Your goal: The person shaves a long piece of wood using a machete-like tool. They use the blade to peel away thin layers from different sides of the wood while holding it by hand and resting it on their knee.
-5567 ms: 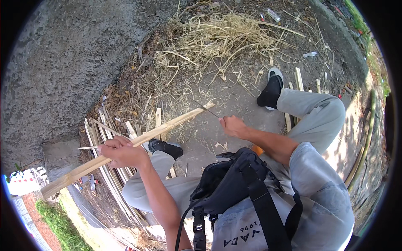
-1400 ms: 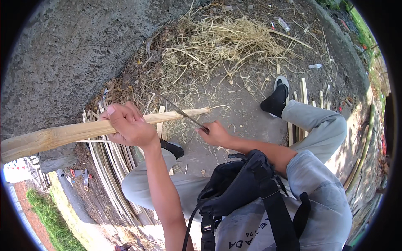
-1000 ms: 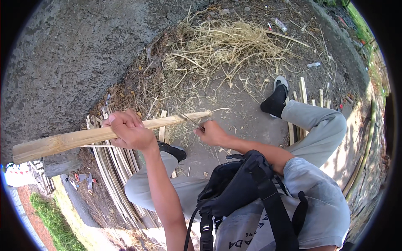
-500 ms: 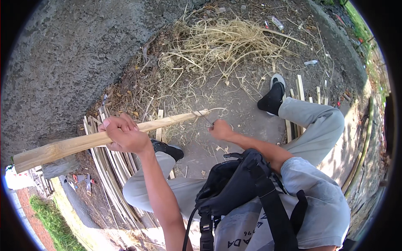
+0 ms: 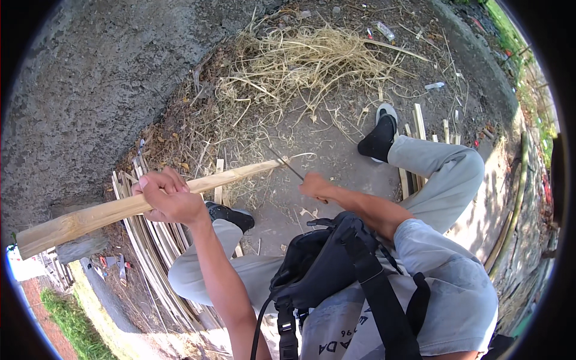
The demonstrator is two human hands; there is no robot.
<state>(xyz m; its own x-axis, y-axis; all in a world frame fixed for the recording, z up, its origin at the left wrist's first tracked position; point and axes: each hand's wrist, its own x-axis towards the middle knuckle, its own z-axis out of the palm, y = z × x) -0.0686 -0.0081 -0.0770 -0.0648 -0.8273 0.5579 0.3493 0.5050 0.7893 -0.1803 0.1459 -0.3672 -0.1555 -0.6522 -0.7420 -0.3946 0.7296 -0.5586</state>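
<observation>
A long pale bamboo strip (image 5: 228,176) slants across in front of me, its wide end at the left and its narrow end toward the middle. My left hand (image 5: 170,195) is closed round it, nearer the wide end. In my right hand (image 5: 316,187) is the handle of a knife (image 5: 292,170) with a thin dark blade. The blade crosses the strip close to its narrow tip, where a thin curled shaving (image 5: 306,155) sticks out. Whether the blade touches the wood I cannot tell.
A heap of pale shavings (image 5: 312,57) lies on the ground ahead. Bundled bamboo strips (image 5: 147,240) lie beside my left leg, more strips (image 5: 419,123) by my right foot. A rough concrete slab (image 5: 114,78) fills the far left. A handsaw (image 5: 123,270) lies at lower left.
The knife blade has turned and now shows longer, crossing the strip near its tip. My left hand and the strip sit slightly lower and further left, with the whole view shifted.
</observation>
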